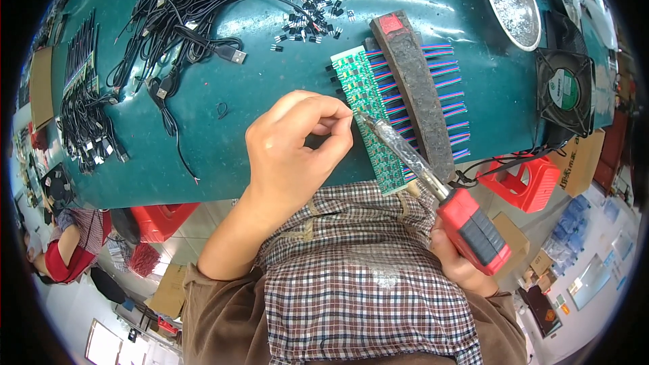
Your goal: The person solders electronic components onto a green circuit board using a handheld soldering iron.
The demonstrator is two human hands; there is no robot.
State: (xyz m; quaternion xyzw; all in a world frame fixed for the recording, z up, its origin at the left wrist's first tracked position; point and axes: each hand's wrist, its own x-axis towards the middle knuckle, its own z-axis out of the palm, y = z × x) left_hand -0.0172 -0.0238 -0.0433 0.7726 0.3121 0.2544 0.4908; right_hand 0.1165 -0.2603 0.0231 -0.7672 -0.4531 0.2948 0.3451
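Note:
My left hand [287, 145] is closed in a pinch at the left edge of a green circuit board panel [382, 155]. Whatever sits between thumb and forefinger is too small or hidden to make out. In my right hand [451, 260] is a soldering iron [476, 233] with a red and black handle, its tip at the board close to my left fingertips. Small black components stick out along the board's upper left edge. Thin coloured wires [451, 107] run from the board's right side beneath a dark heavy bar [419, 88] with a red patch at one end.
Loose black three-legged components [314, 10] lie scattered at the far middle. Black USB cables [182, 20] heap at the far left, with bundled finished-looking cables [88, 122] beyond. A metal bowl [512, 3] and a black fan [565, 88] stand right. Red stools [520, 179] are below the table edge.

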